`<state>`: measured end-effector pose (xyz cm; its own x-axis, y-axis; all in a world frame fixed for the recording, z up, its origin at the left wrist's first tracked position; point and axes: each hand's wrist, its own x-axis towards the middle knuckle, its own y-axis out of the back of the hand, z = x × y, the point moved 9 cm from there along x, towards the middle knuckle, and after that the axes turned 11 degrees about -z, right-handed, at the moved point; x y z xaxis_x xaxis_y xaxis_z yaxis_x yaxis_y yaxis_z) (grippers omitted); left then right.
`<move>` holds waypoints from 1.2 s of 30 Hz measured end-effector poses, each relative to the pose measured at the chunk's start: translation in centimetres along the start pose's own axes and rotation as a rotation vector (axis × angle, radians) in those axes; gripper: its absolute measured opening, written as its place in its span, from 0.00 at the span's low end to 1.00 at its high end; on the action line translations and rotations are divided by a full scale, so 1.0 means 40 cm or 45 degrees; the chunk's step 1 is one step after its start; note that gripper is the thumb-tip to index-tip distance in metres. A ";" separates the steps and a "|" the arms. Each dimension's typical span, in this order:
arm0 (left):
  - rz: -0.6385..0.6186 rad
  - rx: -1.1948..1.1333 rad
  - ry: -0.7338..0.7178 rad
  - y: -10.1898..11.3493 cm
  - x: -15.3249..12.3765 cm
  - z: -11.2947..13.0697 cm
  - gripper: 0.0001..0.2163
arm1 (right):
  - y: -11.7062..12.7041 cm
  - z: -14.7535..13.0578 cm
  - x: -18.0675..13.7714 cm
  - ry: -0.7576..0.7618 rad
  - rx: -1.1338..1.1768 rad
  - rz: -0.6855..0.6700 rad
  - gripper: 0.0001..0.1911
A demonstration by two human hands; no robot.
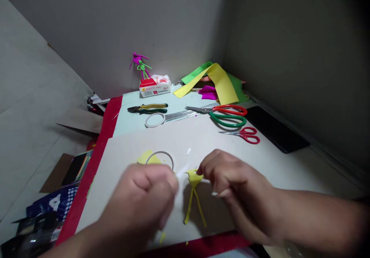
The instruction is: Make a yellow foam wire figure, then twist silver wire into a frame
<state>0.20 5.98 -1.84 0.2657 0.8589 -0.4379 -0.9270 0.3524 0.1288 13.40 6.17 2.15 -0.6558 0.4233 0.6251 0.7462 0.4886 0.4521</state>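
Observation:
My left hand [147,194] is closed in a fist and slightly blurred. A thin whitish strip, apparently tape [181,171], runs from its fingers towards a small yellow paper figure [195,181]. My right hand [231,175] pinches that figure near its upper right side. Two narrow yellow legs hang below its wider body, and its top is partly hidden by the fingers. Behind my left fist shows a thin ring [160,152], its lower part hidden; whether the fist touches it I cannot tell. Under the ring lies a yellow paper piece [147,157].
Pliers [148,108], a white ring roll [155,120], thin wires [180,114], large scissors [228,115], small red scissors [245,134] and a black phone-like slab [276,129] lie farther back. Magenta and green figures [141,68] stand by a small box [155,86], with coloured sheets [221,81] to the right.

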 end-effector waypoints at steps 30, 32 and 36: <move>0.101 0.174 -0.236 0.139 0.077 0.016 0.25 | -0.044 0.167 -0.042 -0.873 -0.500 -0.796 0.11; 0.113 0.221 -0.263 0.155 0.073 0.019 0.23 | -0.036 0.175 -0.038 -0.870 -0.469 -0.716 0.10; 0.195 0.407 -0.388 0.201 0.044 0.044 0.15 | 0.021 0.163 -0.011 -0.781 -0.275 -0.344 0.12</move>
<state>-6.29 10.99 -0.01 0.2420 0.9632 -0.1174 -0.8463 0.2687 0.4601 13.58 11.37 -1.91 -0.7198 0.6935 0.0301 0.5126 0.5018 0.6968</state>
